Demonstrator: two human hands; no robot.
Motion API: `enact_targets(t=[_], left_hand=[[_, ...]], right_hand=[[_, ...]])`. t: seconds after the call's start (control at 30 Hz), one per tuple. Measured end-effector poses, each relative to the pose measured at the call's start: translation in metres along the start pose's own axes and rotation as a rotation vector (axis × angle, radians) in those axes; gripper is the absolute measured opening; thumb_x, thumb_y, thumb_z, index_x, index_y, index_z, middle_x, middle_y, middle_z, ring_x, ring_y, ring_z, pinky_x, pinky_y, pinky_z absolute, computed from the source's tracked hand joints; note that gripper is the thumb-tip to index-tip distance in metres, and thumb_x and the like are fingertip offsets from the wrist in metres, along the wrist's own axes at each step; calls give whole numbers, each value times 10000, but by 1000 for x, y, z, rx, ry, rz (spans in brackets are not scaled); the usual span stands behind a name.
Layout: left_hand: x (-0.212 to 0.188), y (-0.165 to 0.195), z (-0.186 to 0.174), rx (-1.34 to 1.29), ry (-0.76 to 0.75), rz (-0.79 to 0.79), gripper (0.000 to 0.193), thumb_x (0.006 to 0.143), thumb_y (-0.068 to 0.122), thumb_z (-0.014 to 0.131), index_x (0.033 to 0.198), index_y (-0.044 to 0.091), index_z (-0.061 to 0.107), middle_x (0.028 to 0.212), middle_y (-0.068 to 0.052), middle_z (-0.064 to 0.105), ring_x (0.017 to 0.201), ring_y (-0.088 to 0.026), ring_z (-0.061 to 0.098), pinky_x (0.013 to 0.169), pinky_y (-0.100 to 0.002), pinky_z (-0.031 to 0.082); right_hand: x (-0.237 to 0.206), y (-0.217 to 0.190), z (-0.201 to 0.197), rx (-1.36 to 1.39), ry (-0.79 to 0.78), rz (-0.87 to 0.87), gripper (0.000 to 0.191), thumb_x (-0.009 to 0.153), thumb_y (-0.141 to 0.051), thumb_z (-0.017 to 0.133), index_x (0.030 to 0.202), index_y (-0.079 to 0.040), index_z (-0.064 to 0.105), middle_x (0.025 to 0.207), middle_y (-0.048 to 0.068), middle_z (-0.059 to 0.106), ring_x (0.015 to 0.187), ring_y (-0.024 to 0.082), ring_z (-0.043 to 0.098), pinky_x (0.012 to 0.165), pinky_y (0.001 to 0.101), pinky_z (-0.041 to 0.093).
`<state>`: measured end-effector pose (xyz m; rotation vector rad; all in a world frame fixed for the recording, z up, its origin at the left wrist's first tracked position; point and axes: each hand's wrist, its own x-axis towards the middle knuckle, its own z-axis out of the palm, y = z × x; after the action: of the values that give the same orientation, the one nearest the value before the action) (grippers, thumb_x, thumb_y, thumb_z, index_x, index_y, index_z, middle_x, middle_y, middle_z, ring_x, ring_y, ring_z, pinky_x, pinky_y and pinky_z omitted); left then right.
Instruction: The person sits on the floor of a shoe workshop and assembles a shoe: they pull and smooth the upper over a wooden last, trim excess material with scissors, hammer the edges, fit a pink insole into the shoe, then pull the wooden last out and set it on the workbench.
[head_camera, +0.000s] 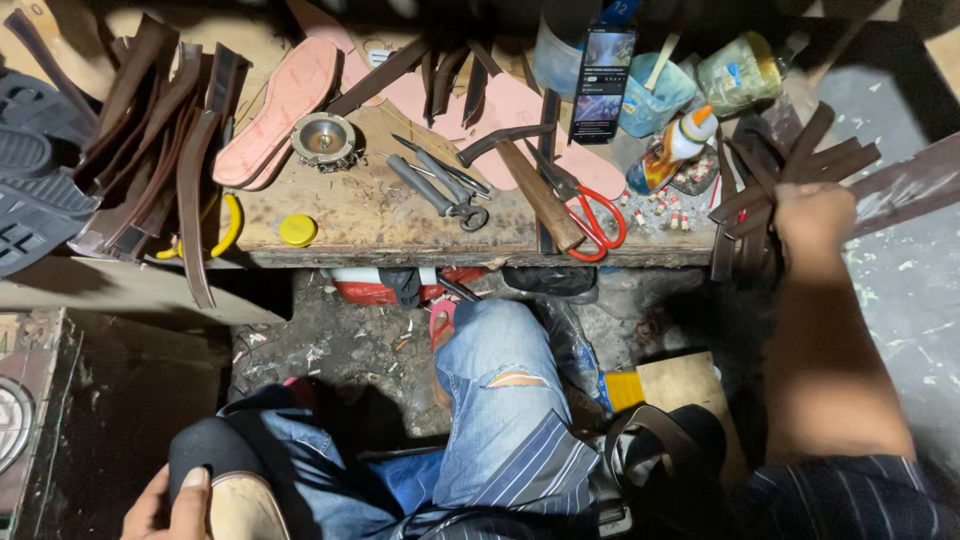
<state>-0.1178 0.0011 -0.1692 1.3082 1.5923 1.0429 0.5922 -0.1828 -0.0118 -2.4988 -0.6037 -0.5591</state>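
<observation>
Right hand (815, 215): extended to the far right; fingers closed round a bundle of dark brown straps (770, 190) at the right end of the bench.
Left hand (165, 505): kept low at the near left; thumb pressed on a pale insole (240, 508), which is held against a black shoe form (205, 450) on the lap. The other fingers are hidden, so their spread cannot be told.
Bench surface: a worn, scratched wooden workbench (350, 215), stained and crowded along its far edge.
Bench, left: a heap of brown straps (165, 120) beside black rubber soles (35, 170); pink insoles (280, 105) laid just right of them.
Bench, middle: a round metal dish (323, 138), a yellow cap (297, 230), grey pliers (440, 190), a wooden-handled hammer (540, 195) and red-handled scissors (595, 215) lying close together.
Bench, far right: a phone (603, 75) propped upright, a blue tub (655, 95) and a glue bottle (675, 150) beside it.
Floor: rough grey concrete (340, 345) under the bench, littered with scraps; a paler speckled floor is seen at the right.
Lap: torn blue jeans (495, 400) seen at the near middle.
Light: dim, with deep shadow at the near left.
</observation>
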Motion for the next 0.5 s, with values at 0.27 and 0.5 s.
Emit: enact_targets(t=[0.27, 0.5], left_hand=[[-16, 27, -14, 418, 187, 473, 403, 895, 138, 814, 1251, -19, 709, 1116, -213, 626, 943, -270, 582, 878, -347, 504], [-38, 108, -17, 188, -137, 439, 465, 771, 144, 778, 1222, 58, 703, 895, -46, 657, 812, -148, 639, 780, -291, 535]], right_hand=[[-93, -61, -26, 603, 79, -64, 252, 1014, -268, 611, 924, -34, 590, 752, 99, 650, 708, 240, 654, 754, 393, 533], [-302, -179, -42, 454, -479, -797, 151, 1011, -243, 545, 963, -130, 632, 861, 74, 630, 749, 281, 630, 704, 391, 509]])
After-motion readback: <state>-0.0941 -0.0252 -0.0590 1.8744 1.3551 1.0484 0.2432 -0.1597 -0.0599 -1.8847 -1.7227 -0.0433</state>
